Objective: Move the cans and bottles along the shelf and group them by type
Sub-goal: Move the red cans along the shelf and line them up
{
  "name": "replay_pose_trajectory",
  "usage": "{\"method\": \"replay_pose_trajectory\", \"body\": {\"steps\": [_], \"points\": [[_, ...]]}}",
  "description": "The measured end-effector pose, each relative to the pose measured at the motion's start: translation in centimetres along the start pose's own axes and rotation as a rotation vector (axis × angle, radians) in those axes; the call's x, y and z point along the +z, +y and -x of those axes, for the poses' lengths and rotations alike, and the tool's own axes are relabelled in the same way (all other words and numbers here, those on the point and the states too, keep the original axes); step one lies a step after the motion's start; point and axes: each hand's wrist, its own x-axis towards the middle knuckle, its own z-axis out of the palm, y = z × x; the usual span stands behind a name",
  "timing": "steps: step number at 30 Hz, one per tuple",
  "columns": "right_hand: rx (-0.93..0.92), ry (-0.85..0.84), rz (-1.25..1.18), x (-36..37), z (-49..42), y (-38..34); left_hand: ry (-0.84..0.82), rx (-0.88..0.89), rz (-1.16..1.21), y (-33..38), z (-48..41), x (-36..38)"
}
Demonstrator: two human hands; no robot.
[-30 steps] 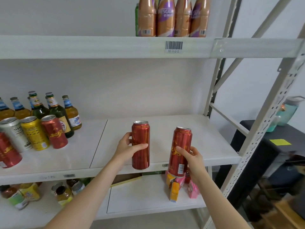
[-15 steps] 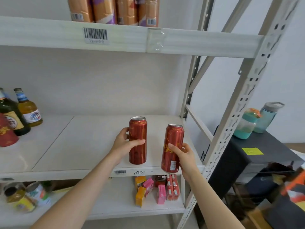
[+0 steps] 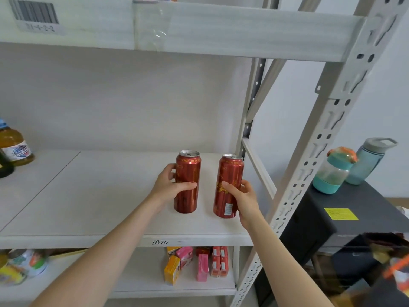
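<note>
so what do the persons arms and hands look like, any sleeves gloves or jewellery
Both forearms are bare as far as the frame shows: no sleeves or cuffs in view. The left hand and right hand wear no gloves, and no rings, watch or bracelets are visible. Fingernails look short and unpainted, though small in the picture.

Water bottles [image 3: 352,165] (beside rack), cartons [image 3: 194,262] below

Stockroom: white metal racking [image 3: 332,120], barcode label [image 3: 34,13] on shelf edge, drinks stocked in rows.

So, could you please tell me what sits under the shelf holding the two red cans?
Small cartons in orange, pink and red, plus jars at left; the shelf hides anything farther back.
</note>
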Motion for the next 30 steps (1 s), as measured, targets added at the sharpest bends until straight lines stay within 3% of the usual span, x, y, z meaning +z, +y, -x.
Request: {"method": "replay_pose_trajectory", "body": {"steps": [17, 30], "points": [[-0.133, 0.072, -0.018, 2.2, -14.9, 0.7, -0.049, 0.089, -0.005, -3.1, -12.8, 1.8], [-0.167, 0.071, -0.019, 2.5, -22.1, 1.8, -0.077, 0.154, 0.036, -4.4, -16.8, 3.4]]}}
